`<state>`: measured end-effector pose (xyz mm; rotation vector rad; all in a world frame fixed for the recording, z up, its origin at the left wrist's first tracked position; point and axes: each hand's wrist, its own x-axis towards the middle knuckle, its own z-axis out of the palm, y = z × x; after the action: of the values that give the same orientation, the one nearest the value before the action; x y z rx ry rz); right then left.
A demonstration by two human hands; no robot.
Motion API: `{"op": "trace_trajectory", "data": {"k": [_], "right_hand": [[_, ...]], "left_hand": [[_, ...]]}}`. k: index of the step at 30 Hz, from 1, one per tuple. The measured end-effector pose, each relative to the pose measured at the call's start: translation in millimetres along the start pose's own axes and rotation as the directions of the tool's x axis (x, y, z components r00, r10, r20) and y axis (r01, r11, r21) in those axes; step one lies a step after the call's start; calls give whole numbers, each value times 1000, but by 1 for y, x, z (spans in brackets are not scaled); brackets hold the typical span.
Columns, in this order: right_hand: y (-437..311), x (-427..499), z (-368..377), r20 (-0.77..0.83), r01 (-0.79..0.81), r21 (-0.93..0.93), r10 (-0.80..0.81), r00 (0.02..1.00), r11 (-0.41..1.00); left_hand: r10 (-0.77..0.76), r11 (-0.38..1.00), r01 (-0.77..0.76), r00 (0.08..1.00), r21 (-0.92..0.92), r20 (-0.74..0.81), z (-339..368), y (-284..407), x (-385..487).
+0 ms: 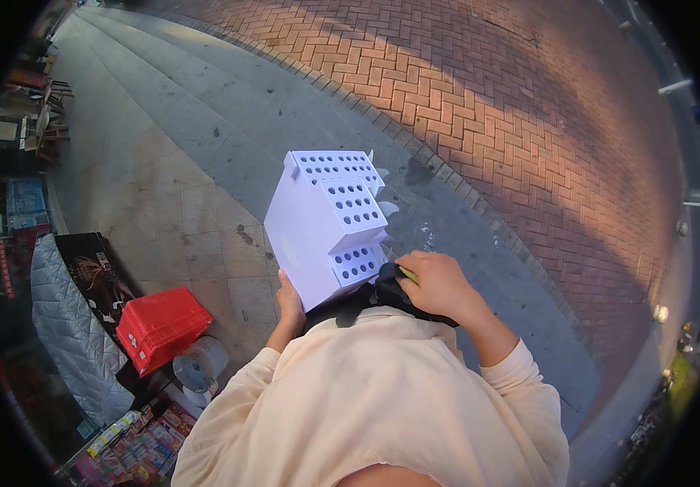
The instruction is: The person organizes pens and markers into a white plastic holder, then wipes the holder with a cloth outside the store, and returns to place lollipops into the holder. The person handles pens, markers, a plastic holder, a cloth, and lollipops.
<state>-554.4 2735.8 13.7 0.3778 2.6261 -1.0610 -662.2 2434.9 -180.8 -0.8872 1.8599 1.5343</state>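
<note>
A pale lavender-white box with stepped tiers of round holes is tilted in front of my waist. My left hand grips its lower left edge, thumb along the side wall. Several curved whitish pieces jut out from the box's far right side. In my right hand, closed by the box's lower right corner, is a thin yellow-green handle. Dark material lies against that hand and the box; whether it joins the handle I cannot tell. The box's underside is hidden.
To the left stand a red plastic container, a translucent bucket and a silver quilted cover beside a dark printed carton. Colourful packets lie at lower left. Grey stone steps border herringbone brick paving. Wooden chairs are farther off.
</note>
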Motion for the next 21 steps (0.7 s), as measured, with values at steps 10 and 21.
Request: {"op": "trace_trajectory", "data": {"k": [10, 21], "right_hand": [[-10, 10, 29, 32, 3, -58, -1, 999, 998], [59, 62, 74, 63, -105, 981, 245, 968, 163]], "left_hand": [[3, 998, -2, 1000, 63, -11, -5, 15, -6], [-4, 996, 16, 989, -84, 147, 1, 7, -2]]}}
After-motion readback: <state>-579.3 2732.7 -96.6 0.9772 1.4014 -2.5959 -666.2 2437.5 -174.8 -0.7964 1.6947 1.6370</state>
